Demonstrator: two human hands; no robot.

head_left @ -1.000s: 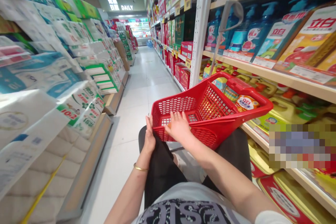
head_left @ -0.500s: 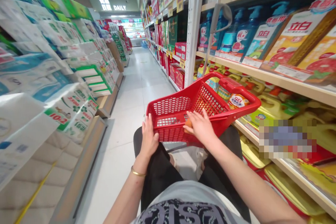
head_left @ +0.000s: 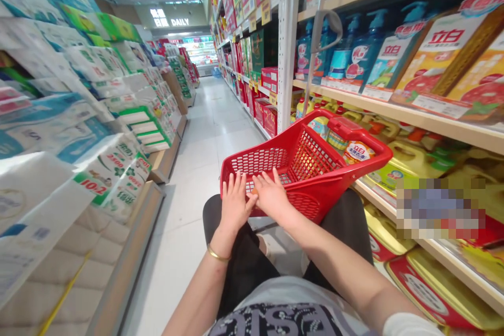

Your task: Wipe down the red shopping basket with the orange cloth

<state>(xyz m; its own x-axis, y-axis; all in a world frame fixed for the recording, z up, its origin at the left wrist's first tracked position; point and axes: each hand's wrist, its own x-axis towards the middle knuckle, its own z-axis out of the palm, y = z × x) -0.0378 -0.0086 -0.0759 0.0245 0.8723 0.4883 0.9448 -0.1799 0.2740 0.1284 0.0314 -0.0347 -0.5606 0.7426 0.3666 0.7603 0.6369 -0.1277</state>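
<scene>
A red plastic shopping cart (head_left: 311, 155) with perforated walls stands across my knees, its handle to the right. My left hand (head_left: 235, 202) lies over the cart's near rim toward its left end, fingers stretched and spread. Right beside it, almost touching, is my right hand (head_left: 272, 195), over the same rim with its fingers extended. A small orange thing (head_left: 255, 191) shows at the right hand's thumb side; most of it is hidden, so its kind is unclear. The part of the cart basket in view has a bare perforated floor.
Shelves on the right hold blue pump bottles (head_left: 356, 58), large dish-soap bottles (head_left: 443, 58) and yellow jugs (head_left: 409, 160). To the left, tissue packs (head_left: 114, 178) are stacked on a low platform (head_left: 129, 252). A tiled aisle (head_left: 205, 121) runs ahead between them.
My right hand has slid left along the cart's near rim with the small orange thing, coming up beside my left hand. My left hand has shifted slightly right, over the rim.
</scene>
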